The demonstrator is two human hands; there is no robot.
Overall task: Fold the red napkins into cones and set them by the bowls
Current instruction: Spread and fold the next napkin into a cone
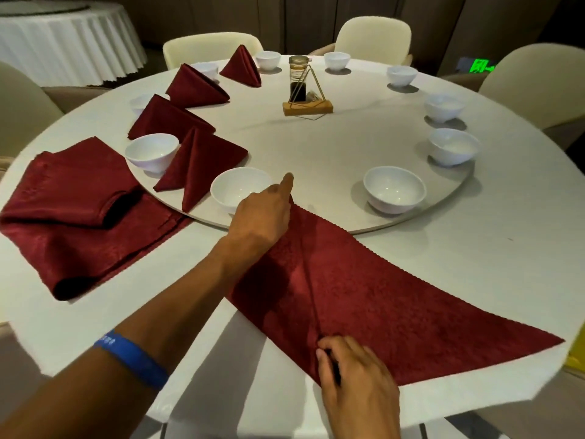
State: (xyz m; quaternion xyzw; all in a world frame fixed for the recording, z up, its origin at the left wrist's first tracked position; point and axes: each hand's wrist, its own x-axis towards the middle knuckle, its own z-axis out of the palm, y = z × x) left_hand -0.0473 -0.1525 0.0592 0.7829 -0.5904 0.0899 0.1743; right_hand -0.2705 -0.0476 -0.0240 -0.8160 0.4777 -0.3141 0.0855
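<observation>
A red napkin (380, 299) lies flat as a triangle on the white table in front of me, with a fold line down its left part. My left hand (262, 213) presses on its far tip, forefinger stretched out, beside a white bowl (237, 190). My right hand (351, 372) pinches the napkin's near corner at the fold. Several folded red cones (199, 167) stand by bowls along the left of the turntable. A pile of unfolded red napkins (72, 213) lies at the left.
A round turntable (332, 147) carries several white bowls (394, 188) around its rim and a sauce bottle in a wire stand (304, 90) at the centre. Cream chairs (373, 34) ring the table. Another white-clothed table (63, 36) stands at the back left.
</observation>
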